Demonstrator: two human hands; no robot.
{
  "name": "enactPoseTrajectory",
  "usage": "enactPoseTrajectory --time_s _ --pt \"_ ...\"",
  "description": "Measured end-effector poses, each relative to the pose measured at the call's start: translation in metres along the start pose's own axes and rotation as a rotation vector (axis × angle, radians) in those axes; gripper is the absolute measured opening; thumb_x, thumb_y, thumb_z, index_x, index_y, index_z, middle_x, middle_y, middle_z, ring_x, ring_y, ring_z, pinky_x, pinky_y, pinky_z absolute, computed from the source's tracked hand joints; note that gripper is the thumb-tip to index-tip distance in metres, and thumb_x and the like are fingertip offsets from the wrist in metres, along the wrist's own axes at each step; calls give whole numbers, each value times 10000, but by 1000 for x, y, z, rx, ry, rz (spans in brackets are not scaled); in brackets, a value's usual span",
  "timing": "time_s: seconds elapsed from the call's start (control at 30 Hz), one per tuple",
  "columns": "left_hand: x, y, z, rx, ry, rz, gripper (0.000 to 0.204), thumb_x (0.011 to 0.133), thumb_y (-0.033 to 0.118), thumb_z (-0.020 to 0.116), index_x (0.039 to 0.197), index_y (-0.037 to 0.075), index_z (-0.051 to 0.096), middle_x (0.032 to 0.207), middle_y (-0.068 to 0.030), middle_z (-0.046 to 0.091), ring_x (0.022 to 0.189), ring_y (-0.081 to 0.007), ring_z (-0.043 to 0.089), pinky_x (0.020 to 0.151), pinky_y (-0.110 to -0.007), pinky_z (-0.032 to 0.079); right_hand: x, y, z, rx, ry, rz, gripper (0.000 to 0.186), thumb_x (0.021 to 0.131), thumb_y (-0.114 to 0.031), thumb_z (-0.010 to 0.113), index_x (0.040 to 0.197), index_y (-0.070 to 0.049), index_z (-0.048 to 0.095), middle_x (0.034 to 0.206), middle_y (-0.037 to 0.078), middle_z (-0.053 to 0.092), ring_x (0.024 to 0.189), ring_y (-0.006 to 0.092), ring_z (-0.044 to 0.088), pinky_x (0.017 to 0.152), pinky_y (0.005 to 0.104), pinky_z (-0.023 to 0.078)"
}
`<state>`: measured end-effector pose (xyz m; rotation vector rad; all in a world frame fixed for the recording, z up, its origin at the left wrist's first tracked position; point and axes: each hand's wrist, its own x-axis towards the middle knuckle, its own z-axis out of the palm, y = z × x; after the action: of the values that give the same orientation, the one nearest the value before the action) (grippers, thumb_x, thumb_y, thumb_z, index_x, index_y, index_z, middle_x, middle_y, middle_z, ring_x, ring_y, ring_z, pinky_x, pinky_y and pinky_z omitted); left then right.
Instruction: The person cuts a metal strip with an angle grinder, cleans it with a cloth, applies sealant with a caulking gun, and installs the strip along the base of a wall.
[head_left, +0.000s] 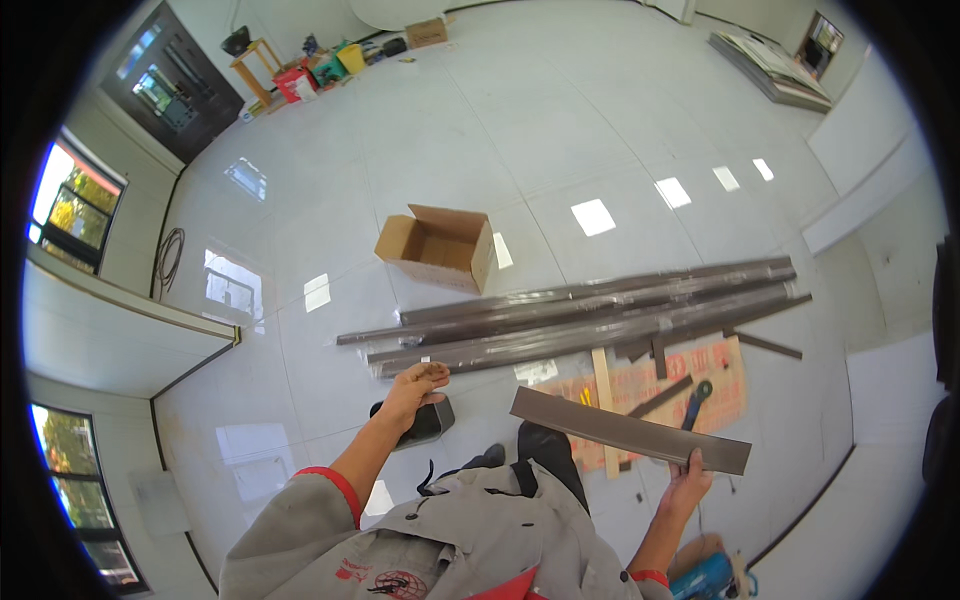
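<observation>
My right hand grips a flat brown strip by its lower edge near the right end. The strip slants across in front of me, above the floor. My left hand is raised to the left with its fingers curled together; whatever they may pinch is too small to make out. Below that hand a dark, box-shaped container stands on the floor, partly hidden by my forearm. Beyond both hands lie several long brown profiles in clear plastic film.
An open cardboard box stands behind the profiles. A printed orange sheet carries a pale wooden batten, short brown offcuts and a blue-handled tool with a round green head. A teal machine sits at lower right. Stacked panels lie far right.
</observation>
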<state>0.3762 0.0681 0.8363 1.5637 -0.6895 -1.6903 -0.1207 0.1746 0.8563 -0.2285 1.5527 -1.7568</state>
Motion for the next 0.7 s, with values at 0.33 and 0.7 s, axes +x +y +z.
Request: enactPoseTrajectory --time_s 0.33,0.7 --pt "83 121 69 -817 -255 134 943 972 736 203 1524 -21 317 1597 -172 340 1483 -303 318 1156 -499 347 198 -76 156 -8 -97 -214 371 1011 -160 598 1316 38 526 1211 145 629 1076 233 647 883 352 577" --pt "277 163 54 -724 -80 113 655 1075 515 328 1491 14 390 1547 -169 421 1437 -303 390 1135 -474 378 355 -93 356 -547 -162 -555 318 1008 -212 620 1174 59 613 1083 89 668 976 151 592 896 296 478"
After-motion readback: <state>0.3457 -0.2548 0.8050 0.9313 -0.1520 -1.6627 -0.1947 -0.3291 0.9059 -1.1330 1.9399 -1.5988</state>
